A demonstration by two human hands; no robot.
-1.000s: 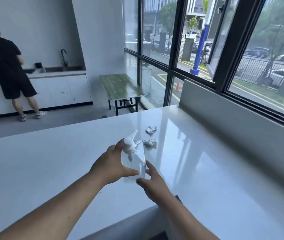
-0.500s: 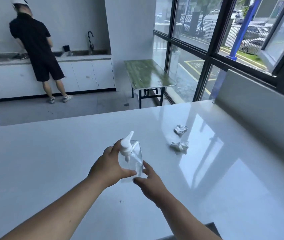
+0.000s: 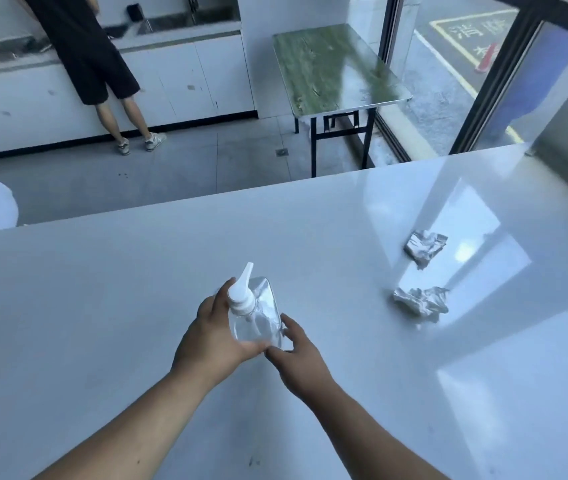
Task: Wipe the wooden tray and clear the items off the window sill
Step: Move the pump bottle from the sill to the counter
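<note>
- The left hand was wrapped round a clear bottle, thumb across the lower front, fingers behind, a firm grip.
- The bottle sat tilted in that hand, its white pump nozzle pointing up and away from the person.
- The right hand came in from the other side, fingertips touching the bottle's lower edge, palm loosely open and not closed on anything.
- Whether the bottle's base touched the counter or hung just above it, I couldn't tell from where I stood.
- Out to the right, well apart from both hands, lay two crumpled wrappers on the white top, one beyond the other.
- No wooden tray in sight, and no cloth either; the sill proper was out of view, with only the window showing at the far right.
- My read: this was the clearing step, with the bottle being carried or parked on the counter.
- Next, I'd judge, the bottle wanted setting down upright with the right hand steadying it, then the grip released.
- After that the wrappers looked like the obvious pickup, light enough for a pinch.
- Across the room a person stood at the sink counter, near a green table.
</note>
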